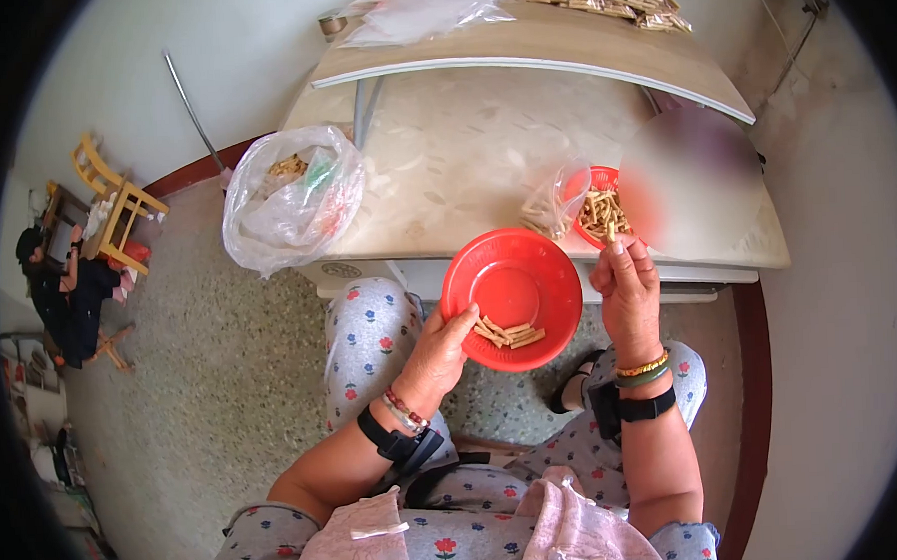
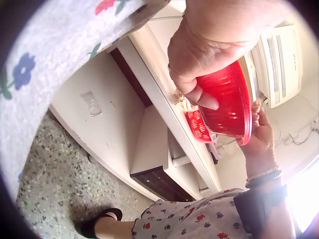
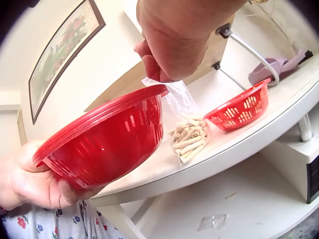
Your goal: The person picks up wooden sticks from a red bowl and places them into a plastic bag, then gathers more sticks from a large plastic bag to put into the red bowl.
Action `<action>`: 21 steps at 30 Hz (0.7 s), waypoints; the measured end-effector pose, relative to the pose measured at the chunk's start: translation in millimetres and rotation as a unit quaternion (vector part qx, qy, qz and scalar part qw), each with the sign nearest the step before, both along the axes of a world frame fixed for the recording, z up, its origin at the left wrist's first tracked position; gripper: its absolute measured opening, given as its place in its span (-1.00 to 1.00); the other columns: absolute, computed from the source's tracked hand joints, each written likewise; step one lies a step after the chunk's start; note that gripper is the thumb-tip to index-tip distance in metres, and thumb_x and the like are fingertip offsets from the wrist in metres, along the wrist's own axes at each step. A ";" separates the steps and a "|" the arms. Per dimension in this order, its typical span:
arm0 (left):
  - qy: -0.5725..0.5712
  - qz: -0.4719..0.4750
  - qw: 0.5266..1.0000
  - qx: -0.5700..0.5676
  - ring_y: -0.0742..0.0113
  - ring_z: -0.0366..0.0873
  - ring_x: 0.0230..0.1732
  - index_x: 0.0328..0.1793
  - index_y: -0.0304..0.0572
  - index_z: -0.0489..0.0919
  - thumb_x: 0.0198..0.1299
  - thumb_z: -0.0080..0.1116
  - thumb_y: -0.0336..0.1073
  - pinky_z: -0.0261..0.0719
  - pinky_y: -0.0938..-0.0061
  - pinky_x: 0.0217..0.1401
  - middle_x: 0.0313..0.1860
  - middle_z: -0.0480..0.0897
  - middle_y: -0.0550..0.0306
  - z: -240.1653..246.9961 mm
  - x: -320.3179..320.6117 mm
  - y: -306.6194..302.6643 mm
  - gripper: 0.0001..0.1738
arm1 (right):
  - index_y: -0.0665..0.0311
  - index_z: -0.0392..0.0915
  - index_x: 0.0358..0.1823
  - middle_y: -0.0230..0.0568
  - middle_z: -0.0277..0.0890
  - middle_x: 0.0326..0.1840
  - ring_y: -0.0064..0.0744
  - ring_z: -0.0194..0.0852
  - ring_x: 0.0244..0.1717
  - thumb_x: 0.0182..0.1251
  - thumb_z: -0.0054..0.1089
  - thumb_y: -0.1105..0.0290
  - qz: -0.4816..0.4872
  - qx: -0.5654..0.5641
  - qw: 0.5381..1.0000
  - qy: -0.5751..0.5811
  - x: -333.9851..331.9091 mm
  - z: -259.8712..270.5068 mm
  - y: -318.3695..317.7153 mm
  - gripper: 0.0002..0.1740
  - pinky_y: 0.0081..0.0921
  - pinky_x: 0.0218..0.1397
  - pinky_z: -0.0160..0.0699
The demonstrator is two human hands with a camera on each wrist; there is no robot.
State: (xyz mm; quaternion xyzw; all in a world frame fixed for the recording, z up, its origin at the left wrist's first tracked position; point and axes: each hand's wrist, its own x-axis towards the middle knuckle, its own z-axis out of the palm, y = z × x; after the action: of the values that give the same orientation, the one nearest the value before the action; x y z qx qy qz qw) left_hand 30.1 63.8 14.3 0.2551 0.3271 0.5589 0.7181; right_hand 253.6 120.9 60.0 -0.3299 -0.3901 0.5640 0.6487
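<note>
Watching from afar through the head view, I saw the left hand (image 1: 427, 356) grip the red bowl (image 1: 507, 249) by its rim above the lap, pale sticks (image 1: 511, 334) lying at its near side, perhaps because it tipped that way. The right hand (image 1: 629, 290) pinched a single stick (image 1: 612, 235) between thumb and fingers, near the red basket (image 1: 604, 176) holding more; that basket and a clear bag (image 1: 544, 214) sat near the front edge of the table (image 1: 444, 170), presumably for easy reach. In the left wrist view, the left fingers pressed the bowl's outer wall, which I judged steadied it one-handed. In the right wrist view, the right fingers were curled above the bowl's rim; I couldn't make out the pinched stick there.
</note>
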 end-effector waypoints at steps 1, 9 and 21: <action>-0.001 0.002 1.000 0.000 0.38 0.43 0.15 0.28 -0.27 0.33 0.31 0.03 -0.32 0.42 0.40 0.22 0.15 0.48 0.09 1.1 -0.1 0.1 -0.57 | 0.24 0.49 -0.21 -0.52 0.31 -0.55 -0.70 0.15 -0.56 0.38 0.07 0.37 -0.032 0.007 0.998 -0.048 1.3 1.9 3.7 -0.89 -0.72 -0.46 0.18; 0.012 0.010 1.000 -0.018 0.39 0.43 0.13 0.25 -0.27 0.34 0.32 0.01 -0.32 0.42 0.41 0.21 0.13 0.49 0.09 -7.1 -0.9 1.0 -0.60 | 0.34 0.54 -0.25 -0.33 0.46 -0.43 -0.55 0.44 -0.45 0.18 0.18 0.55 -0.225 0.156 0.817 -0.508 6.6 50.0 46.6 -0.89 -0.62 -0.35 0.44; 0.023 0.014 0.999 -0.034 0.40 0.42 0.14 0.28 -0.27 0.32 0.32 0.03 -0.29 0.40 0.41 0.21 0.13 0.49 0.09 -2.1 0.6 4.4 -0.56 | 0.36 0.52 -0.14 -0.16 0.53 -0.54 -0.22 0.53 -0.46 0.18 0.22 0.20 -0.188 0.064 0.781 -0.592 12.3 42.5 89.2 -0.63 -0.34 -0.32 0.50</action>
State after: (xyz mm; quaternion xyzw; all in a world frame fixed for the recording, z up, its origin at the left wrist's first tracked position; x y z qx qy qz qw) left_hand 30.8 68.2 12.1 0.2385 0.3658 0.5514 0.7108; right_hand 265.9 210.1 102.5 -0.6234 -0.6628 0.0984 0.4030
